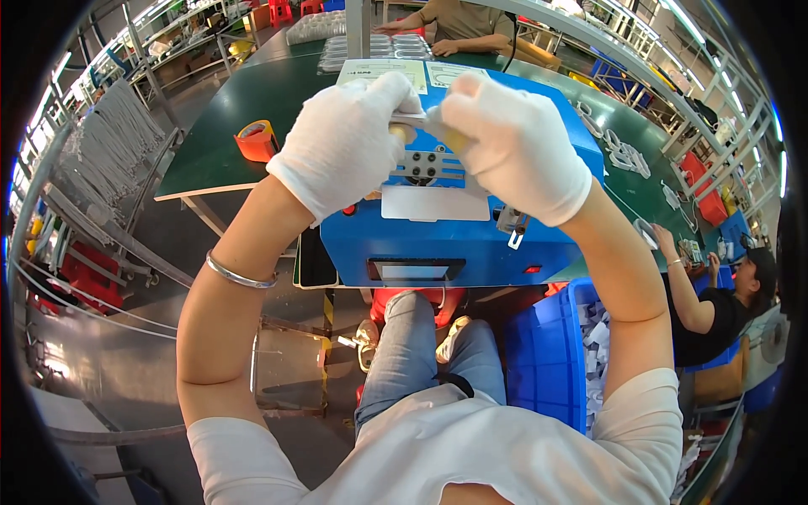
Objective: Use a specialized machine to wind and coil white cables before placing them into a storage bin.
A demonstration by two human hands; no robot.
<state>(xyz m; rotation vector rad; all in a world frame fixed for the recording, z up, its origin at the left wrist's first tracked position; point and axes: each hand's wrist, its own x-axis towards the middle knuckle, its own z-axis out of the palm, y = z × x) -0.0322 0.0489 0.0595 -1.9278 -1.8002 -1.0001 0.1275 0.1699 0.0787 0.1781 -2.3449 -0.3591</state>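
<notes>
Both my hands wear white gloves and are raised over a blue bench machine [362, 248]. My left hand [341, 139] is closed, pinching a small flat white piece [411, 116] between thumb and fingers. Close to its right, my right hand [522, 143] is curled with fingers pressed together and blurred by motion. What it grips, if anything, I cannot make out. Below and between the hands are the machine's slotted metal plate with bolts [418, 163] and a white plate [435, 204]. Paper sheets [383, 74] lie on the machine top behind my hands.
A roll of orange tape [257, 140] sits on the green table [215, 139] at left. At my right stands a blue bin [547, 362] with white pieces inside. One person [471, 25] sits across the table, another [715, 299] works at right. White cables [623, 156] lie right of the machine.
</notes>
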